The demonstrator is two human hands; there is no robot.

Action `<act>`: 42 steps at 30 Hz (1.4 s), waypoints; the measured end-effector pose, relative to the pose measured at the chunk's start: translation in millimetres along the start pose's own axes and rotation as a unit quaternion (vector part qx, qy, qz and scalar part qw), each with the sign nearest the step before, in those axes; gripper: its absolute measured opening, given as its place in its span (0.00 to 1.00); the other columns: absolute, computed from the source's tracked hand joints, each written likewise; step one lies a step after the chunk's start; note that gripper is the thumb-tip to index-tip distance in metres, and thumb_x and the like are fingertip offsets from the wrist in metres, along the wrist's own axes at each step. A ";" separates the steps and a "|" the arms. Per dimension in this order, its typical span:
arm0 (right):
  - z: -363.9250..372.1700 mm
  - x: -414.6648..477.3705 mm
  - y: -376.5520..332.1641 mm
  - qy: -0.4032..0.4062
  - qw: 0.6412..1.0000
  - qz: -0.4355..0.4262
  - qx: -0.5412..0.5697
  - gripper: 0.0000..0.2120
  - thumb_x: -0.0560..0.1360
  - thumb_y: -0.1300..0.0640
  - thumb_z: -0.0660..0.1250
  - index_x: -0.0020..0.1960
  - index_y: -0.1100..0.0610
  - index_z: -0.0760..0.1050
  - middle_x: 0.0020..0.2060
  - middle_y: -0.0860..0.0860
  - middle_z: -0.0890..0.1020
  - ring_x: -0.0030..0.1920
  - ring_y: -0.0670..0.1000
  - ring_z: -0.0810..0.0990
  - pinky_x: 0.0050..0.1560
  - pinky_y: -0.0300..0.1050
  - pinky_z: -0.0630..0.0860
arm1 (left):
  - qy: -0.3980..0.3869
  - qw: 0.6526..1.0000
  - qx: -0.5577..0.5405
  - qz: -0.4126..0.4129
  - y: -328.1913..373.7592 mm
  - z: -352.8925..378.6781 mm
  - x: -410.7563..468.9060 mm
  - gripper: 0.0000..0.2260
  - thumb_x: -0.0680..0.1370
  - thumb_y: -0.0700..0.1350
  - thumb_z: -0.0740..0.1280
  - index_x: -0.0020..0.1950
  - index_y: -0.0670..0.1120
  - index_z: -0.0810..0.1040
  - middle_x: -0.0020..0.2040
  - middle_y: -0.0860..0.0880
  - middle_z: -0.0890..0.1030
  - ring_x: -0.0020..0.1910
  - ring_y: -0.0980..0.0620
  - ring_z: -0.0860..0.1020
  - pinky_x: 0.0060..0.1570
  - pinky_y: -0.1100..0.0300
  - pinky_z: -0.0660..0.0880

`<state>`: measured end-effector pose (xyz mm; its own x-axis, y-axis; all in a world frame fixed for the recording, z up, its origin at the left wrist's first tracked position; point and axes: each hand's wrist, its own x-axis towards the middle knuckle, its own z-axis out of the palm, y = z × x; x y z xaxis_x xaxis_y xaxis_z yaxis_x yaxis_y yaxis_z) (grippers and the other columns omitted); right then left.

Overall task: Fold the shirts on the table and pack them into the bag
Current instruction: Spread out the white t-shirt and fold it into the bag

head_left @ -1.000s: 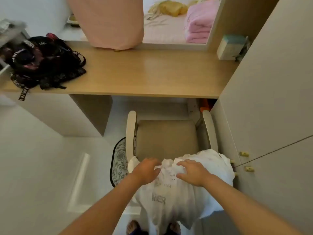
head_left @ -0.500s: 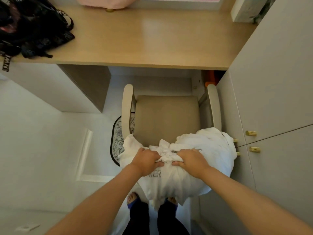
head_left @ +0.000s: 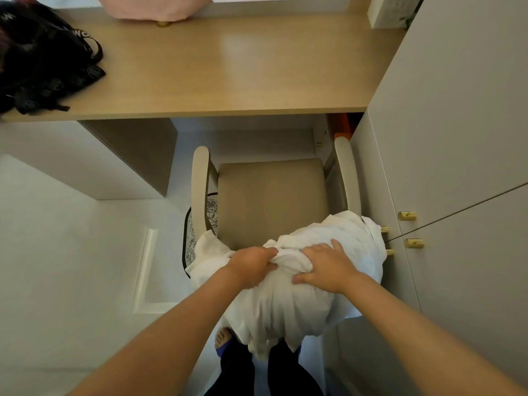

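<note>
A crumpled white shirt (head_left: 288, 304) hangs over the back of a beige chair (head_left: 271, 201), low in the middle of the view. My left hand (head_left: 251, 267) grips a bunch of its fabric at the top, fingers curled in. Just to its right, my right hand (head_left: 325, 267) rests on the shirt with fingers spread and fairly straight. A black bag (head_left: 43, 61) with printed straps lies at the left end of the wooden table (head_left: 228, 67), well away from both hands.
The chair is tucked under the table, with a patterned mat (head_left: 191, 241) beside it. Grey cabinet doors (head_left: 457, 138) with brass knobs close off the right side. A pink cloth (head_left: 154, 7) and a pale box (head_left: 385, 12) stand at the table's back edge.
My right hand has loosened from a grip to spread fingers on the shirt. The shirt's top is bunched more tightly between the hands. The view has dropped closer to the chair.
</note>
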<state>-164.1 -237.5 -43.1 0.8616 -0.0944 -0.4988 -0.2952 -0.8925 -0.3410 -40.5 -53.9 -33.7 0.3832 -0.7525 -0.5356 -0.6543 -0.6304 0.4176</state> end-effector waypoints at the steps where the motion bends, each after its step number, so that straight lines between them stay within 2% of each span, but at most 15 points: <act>1: -3.6 -2.4 3.2 0.003 1.000 -0.001 0.017 0.26 0.72 0.29 0.61 0.61 0.46 0.74 0.58 0.44 0.80 0.60 0.50 0.75 0.71 0.55 0.60 | 0.010 1.000 0.019 0.013 2.0 -3.9 -1.8 0.11 0.83 0.51 0.58 0.59 0.47 0.74 0.55 0.45 0.80 0.54 0.42 0.77 0.48 0.53 0.71; 4: -25.9 -1.9 -2.2 0.045 0.996 -0.041 0.057 0.15 0.77 0.39 0.66 0.50 0.51 0.77 0.47 0.48 0.82 0.47 0.51 0.78 0.53 0.48 0.73 | 0.053 0.998 0.039 0.013 5.8 -25.3 -9.4 0.11 0.83 0.51 0.58 0.60 0.50 0.76 0.54 0.48 0.81 0.53 0.45 0.78 0.47 0.54 0.73; 7: -59.8 1.3 -13.4 0.114 0.990 -0.060 0.049 0.15 0.77 0.41 0.66 0.49 0.53 0.76 0.42 0.50 0.81 0.43 0.53 0.79 0.44 0.50 0.73 | 0.145 0.987 0.060 0.026 5.8 -56.6 -17.5 0.08 0.82 0.51 0.59 0.55 0.50 0.76 0.49 0.51 0.81 0.50 0.47 0.78 0.42 0.55 0.71; 9: -88.1 9.6 -21.4 0.174 0.981 -0.062 0.053 0.14 0.77 0.41 0.67 0.49 0.52 0.77 0.41 0.48 0.82 0.42 0.52 0.79 0.41 0.49 0.73 | 0.226 0.973 0.026 0.039 4.8 -81.0 -19.5 0.08 0.80 0.49 0.61 0.58 0.52 0.75 0.52 0.52 0.80 0.51 0.48 0.77 0.44 0.55 0.73; 13: -144.8 38.6 -57.3 0.223 0.967 -0.086 0.093 0.15 0.79 0.42 0.64 0.56 0.52 0.78 0.47 0.49 0.83 0.46 0.50 0.80 0.47 0.44 0.75 | 0.222 0.959 -0.163 0.065 4.3 -133.5 -14.2 0.28 0.74 0.56 0.71 0.71 0.60 0.64 0.61 0.60 0.74 0.57 0.57 0.75 0.51 0.64 0.72; 17: -183.6 73.2 -84.5 0.256 0.947 -0.073 0.182 0.18 0.75 0.41 0.70 0.60 0.49 0.76 0.49 0.46 0.82 0.49 0.48 0.80 0.52 0.47 0.78 | 0.267 0.942 -0.186 0.088 -21.0 -192.7 5.5 0.17 0.77 0.51 0.69 0.65 0.57 0.72 0.56 0.58 0.81 0.55 0.54 0.79 0.52 0.58 0.75; 20: -205.5 101.8 -84.6 0.170 0.963 -0.014 0.207 0.39 0.60 0.37 0.78 0.67 0.36 0.64 0.57 0.39 0.76 0.55 0.44 0.77 0.55 0.46 0.76 | 0.311 0.930 -0.173 0.090 -52.2 -246.6 22.9 0.14 0.77 0.47 0.68 0.62 0.55 0.75 0.54 0.56 0.82 0.53 0.53 0.79 0.52 0.54 0.75; 21: -210.6 114.6 -84.6 0.144 0.967 0.008 0.209 0.40 0.61 0.39 0.79 0.67 0.36 0.63 0.58 0.39 0.75 0.56 0.45 0.76 0.56 0.47 0.76 | 0.320 0.927 -0.174 0.090 -63.4 -265.6 29.8 0.15 0.77 0.45 0.68 0.63 0.55 0.75 0.55 0.55 0.82 0.54 0.52 0.79 0.52 0.54 0.74; 24: -233.3 166.0 -97.5 0.171 0.957 0.042 0.232 0.23 0.73 0.45 0.73 0.65 0.45 0.70 0.55 0.45 0.81 0.54 0.50 0.80 0.56 0.54 0.78 | 0.321 0.927 -0.153 0.121 -99.9 -320.5 50.4 0.16 0.77 0.41 0.65 0.64 0.53 0.75 0.57 0.53 0.81 0.55 0.51 0.78 0.51 0.56 0.73; 27: -278.5 219.3 -128.3 0.226 0.950 0.037 0.212 0.18 0.78 0.48 0.68 0.66 0.44 0.71 0.56 0.45 0.82 0.54 0.52 0.80 0.54 0.52 0.78 | 0.356 0.917 -0.136 0.121 -141.3 -378.9 67.9 0.17 0.76 0.41 0.66 0.64 0.53 0.75 0.57 0.53 0.80 0.55 0.52 0.77 0.48 0.61 0.68; 30: -334.5 274.4 -159.9 0.299 0.928 0.015 0.223 0.09 0.79 0.56 0.64 0.57 0.44 0.72 0.48 0.45 0.82 0.46 0.52 0.80 0.45 0.52 0.77 | 0.411 0.896 -0.118 0.118 -182.5 -441.8 81.4 0.18 0.77 0.43 0.67 0.66 0.53 0.74 0.58 0.53 0.79 0.56 0.51 0.77 0.50 0.61 0.69; 34: -402.4 350.0 -203.5 0.463 0.852 -0.014 0.244 0.13 0.75 0.65 0.60 0.56 0.53 0.75 0.48 0.50 0.81 0.47 0.53 0.78 0.42 0.50 0.74 | 0.501 0.857 -0.066 0.104 -232.5 -510.7 109.5 0.23 0.77 0.50 0.69 0.71 0.53 0.70 0.65 0.50 0.75 0.56 0.46 0.76 0.48 0.54 0.73; 36: -415.5 388.1 -217.2 0.497 0.833 -0.036 0.241 0.18 0.76 0.67 0.60 0.63 0.54 0.73 0.56 0.52 0.77 0.54 0.53 0.76 0.50 0.46 0.72 | 0.518 0.852 -0.006 0.075 -258.5 -523.9 130.1 0.29 0.76 0.53 0.69 0.75 0.50 0.66 0.71 0.47 0.70 0.62 0.43 0.73 0.54 0.49 0.74; 39: -395.8 443.3 -212.4 0.356 0.918 -0.041 0.170 0.31 0.78 0.59 0.64 0.78 0.50 0.58 0.76 0.56 0.59 0.73 0.58 0.63 0.70 0.57 0.66 | 0.456 0.887 0.071 -0.023 -296.6 -513.6 157.2 0.39 0.74 0.54 0.71 0.79 0.44 0.56 0.76 0.42 0.62 0.72 0.39 0.64 0.66 0.44 0.66; 42: -357.5 474.3 -190.3 0.145 0.987 0.064 0.032 0.41 0.77 0.42 0.65 0.80 0.40 0.43 0.80 0.49 0.40 0.80 0.57 0.43 0.74 0.70 0.50 | 0.300 0.947 0.108 -0.041 -329.0 -481.3 177.5 0.44 0.76 0.57 0.69 0.80 0.52 0.41 0.80 0.45 0.48 0.78 0.42 0.51 0.74 0.45 0.57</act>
<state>448.3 -270.0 70.1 0.8949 -0.3348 -0.2951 -0.4266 -0.8360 -0.3452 556.6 -71.8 87.0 0.6982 -0.7156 -0.0197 -0.6988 -0.6873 0.1985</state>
